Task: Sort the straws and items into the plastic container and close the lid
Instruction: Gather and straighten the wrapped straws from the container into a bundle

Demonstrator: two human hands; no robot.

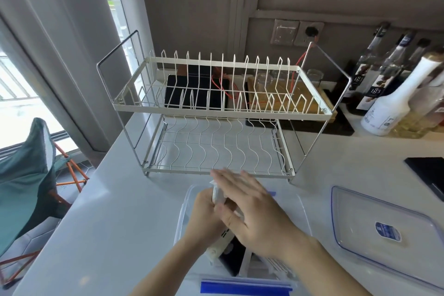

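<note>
A clear plastic container with blue clasps sits on the white counter in front of me. Over it my left hand grips a bundle of wrapped straws that stands nearly upright. My right hand lies flat against the bundle's right side with straight fingers. Inside the container, below my hands, are a black item and white packets, partly hidden by my arms. The container's clear lid with a blue label lies flat on the counter to the right.
A white two-tier wire dish rack stands just behind the container. Bottles line the back right wall. A black object lies at the right edge. The counter's left edge drops to a green folding chair.
</note>
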